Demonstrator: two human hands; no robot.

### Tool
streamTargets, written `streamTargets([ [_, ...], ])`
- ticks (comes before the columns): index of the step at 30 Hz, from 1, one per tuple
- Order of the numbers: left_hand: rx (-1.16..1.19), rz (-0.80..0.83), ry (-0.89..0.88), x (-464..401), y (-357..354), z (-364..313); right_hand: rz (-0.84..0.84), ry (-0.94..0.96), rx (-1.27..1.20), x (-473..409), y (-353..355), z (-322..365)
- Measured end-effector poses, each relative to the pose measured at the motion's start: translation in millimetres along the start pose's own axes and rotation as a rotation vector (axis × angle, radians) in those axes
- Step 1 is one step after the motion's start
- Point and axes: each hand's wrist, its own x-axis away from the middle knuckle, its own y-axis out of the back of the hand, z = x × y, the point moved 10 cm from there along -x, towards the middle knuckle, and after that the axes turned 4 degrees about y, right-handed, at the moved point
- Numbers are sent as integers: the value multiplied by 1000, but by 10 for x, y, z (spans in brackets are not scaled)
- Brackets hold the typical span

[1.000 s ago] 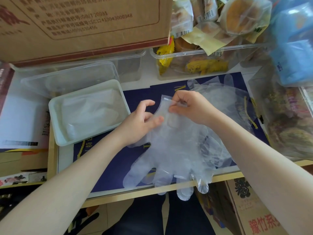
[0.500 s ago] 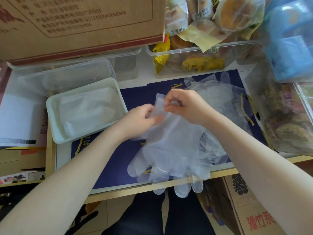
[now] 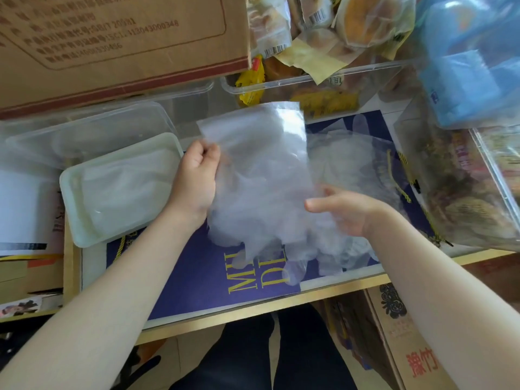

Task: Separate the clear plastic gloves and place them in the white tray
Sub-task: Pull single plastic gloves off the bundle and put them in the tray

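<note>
Left hand: left hand (image 3: 197, 175) pinches the left edge of a clear plastic glove (image 3: 261, 175), fingers curled onto the film, holding it up off the table.
Lifted glove: cuff end up and away from the person, finger end hanging down over the pile of clear gloves (image 3: 337, 249); motion-blurred.
Right hand: right hand (image 3: 343, 212) is spread loosely, fingers relaxed, against the lower right side of the lifted glove, above the pile; I cannot tell whether it grips any film.
White tray: white tray (image 3: 84, 229) sits just left of the left hand, with crumpled clear film inside.
Surface: navy sheet with yellow lettering (image 3: 197, 271) under the pile.
Behind: cardboard box (image 3: 112, 38), clear bin of wrapped snacks (image 3: 323, 80).
</note>
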Motion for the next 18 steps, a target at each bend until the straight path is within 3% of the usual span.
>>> streamTargets([
  [3, -92, -132, 36, -19, 123, 54, 30, 36, -85, 67, -46, 118],
  [5, -298, -191, 47, -29, 186, 148, 13, -2, 43, 85, 5, 94],
  [7, -478, -200, 124, -13, 188, 327, -263, -58, 495, 45, 404, 47],
  [9, -561, -209, 204, 28, 159, 472, -567, -70, 797, 89, 698, 100],
  [12, -602, -231, 221, 88, 75, 484, -767, 276, 1056, 234, 453, 394],
  [14, -596, -246, 209, 109, 41, 454, -652, 447, 1177, 236, 50, 394],
  [18, -545, -254, 204, 85, 72, 461, -297, 511, 1508, 21, -583, 54],
])
